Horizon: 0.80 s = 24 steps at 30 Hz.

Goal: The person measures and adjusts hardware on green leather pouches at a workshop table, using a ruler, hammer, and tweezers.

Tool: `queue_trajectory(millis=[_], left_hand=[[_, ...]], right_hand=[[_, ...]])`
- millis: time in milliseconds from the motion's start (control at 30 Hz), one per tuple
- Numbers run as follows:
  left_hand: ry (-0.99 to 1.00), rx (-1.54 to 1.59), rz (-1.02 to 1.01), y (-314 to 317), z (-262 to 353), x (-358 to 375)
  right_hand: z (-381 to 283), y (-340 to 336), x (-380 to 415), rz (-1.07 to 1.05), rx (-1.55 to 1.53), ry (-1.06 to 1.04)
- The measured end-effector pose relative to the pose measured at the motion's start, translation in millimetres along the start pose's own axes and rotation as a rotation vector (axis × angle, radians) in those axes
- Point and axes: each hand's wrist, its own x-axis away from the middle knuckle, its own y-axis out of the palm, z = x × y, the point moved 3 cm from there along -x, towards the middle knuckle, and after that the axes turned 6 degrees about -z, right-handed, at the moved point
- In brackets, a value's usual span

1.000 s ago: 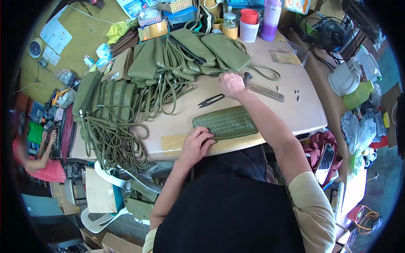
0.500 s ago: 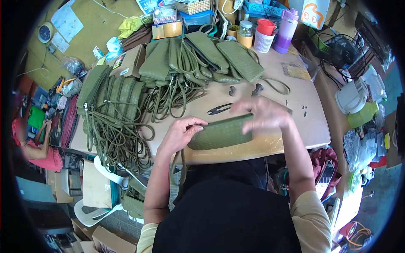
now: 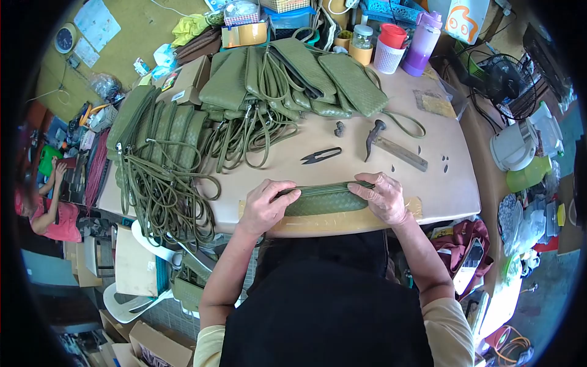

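A green woven pouch (image 3: 322, 200) stands on its edge at the near side of the table (image 3: 446, 186). My left hand (image 3: 266, 207) grips its left end and my right hand (image 3: 383, 197) grips its right end. Black thread snips (image 3: 320, 156) lie just beyond the pouch. A hammer (image 3: 394, 148) rests to the right of the snips, with a small dark metal piece (image 3: 339, 128) near its head.
Piles of green pouches (image 3: 287, 76) with straps (image 3: 162, 196) cover the far and left table. Cups, a jar and a purple bottle (image 3: 420, 44) stand at the back. Another person (image 3: 46, 208) sits at far left. Boxes and a chair (image 3: 137, 269) crowd the floor.
My right hand let go of the hammer and came back to the pouch. Both hands lifted the flat pouch and turned it onto its edge.
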Motion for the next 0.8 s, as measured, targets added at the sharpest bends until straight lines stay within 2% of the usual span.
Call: queue_trajectory(millis=[200, 433, 467, 500, 533, 567, 633, 733, 800], left_hand=[[0.043, 0.058, 0.113, 4.3, -1.0, 2.4], [0.023, 0.102, 0.115, 4.2, 1.3, 4.5], [-0.093, 0.221, 0.106, 2.7, 3.7, 1.5], [-0.211, 0.339, 0.097, 3.1, 6.0, -0.7], [-0.411, 0.393, 0.048, 8.3, 7.5, 4.7], [-0.414, 0.391, 0.05, 9.6, 11.5, 1.1], [-0.555, 0.257, 0.024, 9.2, 16.5, -4.4], [-0.452, 0.155, 0.069, 7.0, 15.5, -8.5], [-0.486, 0.254, 0.035, 12.2, 6.5, -1.8]], right_hand=[[1.6, 2.9, 1.2, 0.017, 0.0, -0.02], [3.2, 3.0, 0.2, 0.012, -0.107, 0.033], [0.2, 2.0, -0.6, 0.011, -0.11, 0.033], [-1.7, 2.0, -2.3, -0.051, -0.122, 0.121], [-3.7, 1.4, -5.7, -0.114, -0.134, 0.209], [-9.9, -3.5, -12.9, -0.115, -0.135, 0.207], [-21.0, -9.8, -26.8, -0.195, -0.072, 0.345], [-18.6, 0.9, -26.7, -0.212, -0.049, 0.448], [-10.5, 11.5, -16.6, -0.207, -0.094, 0.469]])
